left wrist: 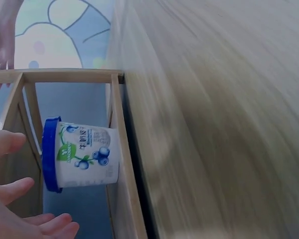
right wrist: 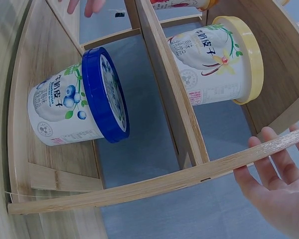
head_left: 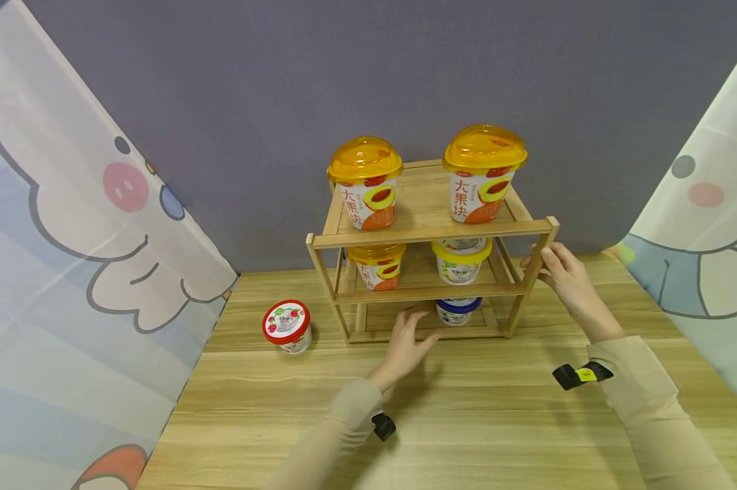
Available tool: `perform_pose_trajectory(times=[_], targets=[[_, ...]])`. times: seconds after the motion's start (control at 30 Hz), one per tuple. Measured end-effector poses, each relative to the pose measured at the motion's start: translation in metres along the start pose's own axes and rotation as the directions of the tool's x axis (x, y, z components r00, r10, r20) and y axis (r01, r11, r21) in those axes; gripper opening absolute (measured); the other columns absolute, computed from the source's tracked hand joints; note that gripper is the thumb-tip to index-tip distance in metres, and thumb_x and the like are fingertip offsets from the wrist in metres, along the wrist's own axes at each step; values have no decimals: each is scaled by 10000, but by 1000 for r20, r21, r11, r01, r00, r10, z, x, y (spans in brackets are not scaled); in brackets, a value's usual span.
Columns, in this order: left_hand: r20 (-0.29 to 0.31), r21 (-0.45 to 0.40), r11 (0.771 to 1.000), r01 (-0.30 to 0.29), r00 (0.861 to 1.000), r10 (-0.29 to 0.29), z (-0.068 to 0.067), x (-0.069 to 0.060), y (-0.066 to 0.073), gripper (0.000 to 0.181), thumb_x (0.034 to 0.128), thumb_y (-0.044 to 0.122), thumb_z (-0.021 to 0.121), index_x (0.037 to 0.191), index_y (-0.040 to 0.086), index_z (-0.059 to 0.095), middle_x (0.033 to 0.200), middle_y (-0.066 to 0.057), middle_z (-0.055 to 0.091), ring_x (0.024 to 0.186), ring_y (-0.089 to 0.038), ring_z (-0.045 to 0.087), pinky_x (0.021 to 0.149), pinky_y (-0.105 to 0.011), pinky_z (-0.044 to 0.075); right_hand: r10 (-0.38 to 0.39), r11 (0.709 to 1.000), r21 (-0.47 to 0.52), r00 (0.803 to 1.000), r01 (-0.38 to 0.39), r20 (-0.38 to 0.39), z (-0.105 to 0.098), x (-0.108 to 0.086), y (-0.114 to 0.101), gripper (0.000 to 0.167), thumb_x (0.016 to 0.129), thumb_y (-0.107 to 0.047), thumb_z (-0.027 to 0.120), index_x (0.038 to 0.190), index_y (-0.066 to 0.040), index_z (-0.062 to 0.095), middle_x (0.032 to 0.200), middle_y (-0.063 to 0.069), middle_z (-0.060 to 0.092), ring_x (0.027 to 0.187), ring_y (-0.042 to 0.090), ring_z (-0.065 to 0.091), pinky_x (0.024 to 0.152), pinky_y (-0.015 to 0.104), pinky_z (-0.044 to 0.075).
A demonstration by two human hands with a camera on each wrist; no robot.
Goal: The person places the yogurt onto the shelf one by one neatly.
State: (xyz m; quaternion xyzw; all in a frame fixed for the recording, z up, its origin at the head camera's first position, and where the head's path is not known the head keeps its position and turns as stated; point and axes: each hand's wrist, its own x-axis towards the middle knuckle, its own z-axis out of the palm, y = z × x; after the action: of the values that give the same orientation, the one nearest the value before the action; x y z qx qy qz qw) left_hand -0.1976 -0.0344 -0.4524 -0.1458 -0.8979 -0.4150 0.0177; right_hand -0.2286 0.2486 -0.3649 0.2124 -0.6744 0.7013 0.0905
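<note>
A three-tier wooden rack [head_left: 426, 235] stands against the grey backdrop. My right hand [head_left: 567, 282] holds its right front post, thumb in front and fingers behind; in the right wrist view the fingertips [right wrist: 269, 133] show past the post. My left hand [head_left: 405, 347] hovers before the bottom tier, fingers spread and holding nothing. To its right on that tier is a blue-lidded blueberry tub [left wrist: 87, 154], upright and apart from the hand. Above it, the middle tier carries a yellow-lidded tub [head_left: 460, 270] and an orange-lidded fruit cup [head_left: 380, 272].
On the top tier stand two orange-lidded fruit cups, one at left [head_left: 368, 197] and one at right [head_left: 481, 187]. A red-lidded tub [head_left: 287, 325] sits on the wooden table [head_left: 466, 435] left of the rack. Cartoon curtains [head_left: 68, 204] hang at both sides.
</note>
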Motion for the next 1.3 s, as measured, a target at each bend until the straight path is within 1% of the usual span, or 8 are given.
perform_pose_trajectory(times=[0.1, 0.27, 0.43, 0.63, 0.8, 0.9, 1.1, 1.3], targets=[[27, 2, 1000, -6, 1000, 6, -7, -5, -2, 469, 866, 273, 570, 1268, 73, 437, 1307, -216, 301, 1190, -356, 354, 936, -479, 359, -7, 1000, 12, 1000, 7, -1, 0, 0, 0, 228, 963, -165, 337, 1119, -138, 501, 920, -12, 597, 890, 73, 568, 759, 132, 442], [37, 14, 999, -44, 998, 44, -18, -14, -6, 434, 867, 241, 574, 1243, 59, 459, 1308, -230, 291, 1197, -378, 328, 922, -520, 349, -15, 1000, 26, 1000, 15, 2, 0, 1, 0, 229, 961, -175, 341, 1116, -130, 502, 916, -9, 593, 902, 68, 565, 764, 133, 445], [47, 59, 994, -87, 995, 84, -29, -25, -12, 384, 855, 231, 592, 1189, 62, 507, 1294, -216, 328, 1179, -383, 341, 908, -533, 349, -3, 1000, 11, 1000, 3, 1, 0, -1, 0, 226, 959, -196, 346, 1116, -138, 499, 914, -15, 589, 904, 60, 561, 769, 125, 439], [70, 114, 987, -113, 992, 106, -45, -37, -20, 357, 867, 264, 573, 1166, 73, 534, 1282, -197, 373, 1180, -372, 347, 900, -546, 351, 0, 1000, 1, 1000, 0, -2, 1, -1, 0, 223, 962, -184, 341, 1117, -134, 494, 914, -11, 584, 908, 65, 555, 771, 128, 435], [54, 150, 981, -124, 992, 117, -59, -45, -26, 325, 861, 226, 582, 1152, 86, 548, 1261, -166, 419, 1168, -349, 369, 919, -543, 331, -1, 1000, 14, 1000, 1, 2, 2, 0, 0, 225, 961, -183, 341, 1115, -128, 496, 915, -4, 585, 901, 72, 561, 769, 135, 439], [44, 164, 978, -127, 992, 121, -68, -50, -31, 316, 858, 219, 586, 1149, 101, 556, 1239, -145, 445, 1151, -326, 391, 914, -523, 349, -2, 1000, 28, 1000, 2, 1, 2, 1, 0, 227, 959, -184, 342, 1111, -126, 500, 913, -5, 588, 893, 74, 566, 763, 141, 444], [32, 179, 975, -134, 991, 130, -84, -60, -43, 321, 847, 212, 595, 1135, 73, 566, 1175, -157, 505, 1097, -323, 455, 889, -492, 395, -6, 1000, 30, 1000, 6, -6, 2, 1, 1, 228, 958, -183, 343, 1108, -126, 505, 911, -6, 588, 894, 75, 566, 758, 142, 446], [0, 167, 980, -108, 994, 110, -102, -69, -53, 302, 838, 176, 608, 1110, 50, 576, 1155, -151, 533, 1093, -331, 474, 903, -487, 387, -5, 1000, 25, 1000, 6, -4, 1, 1, 1, 231, 958, -190, 343, 1112, -124, 503, 914, -3, 587, 898, 79, 565, 760, 142, 443]])
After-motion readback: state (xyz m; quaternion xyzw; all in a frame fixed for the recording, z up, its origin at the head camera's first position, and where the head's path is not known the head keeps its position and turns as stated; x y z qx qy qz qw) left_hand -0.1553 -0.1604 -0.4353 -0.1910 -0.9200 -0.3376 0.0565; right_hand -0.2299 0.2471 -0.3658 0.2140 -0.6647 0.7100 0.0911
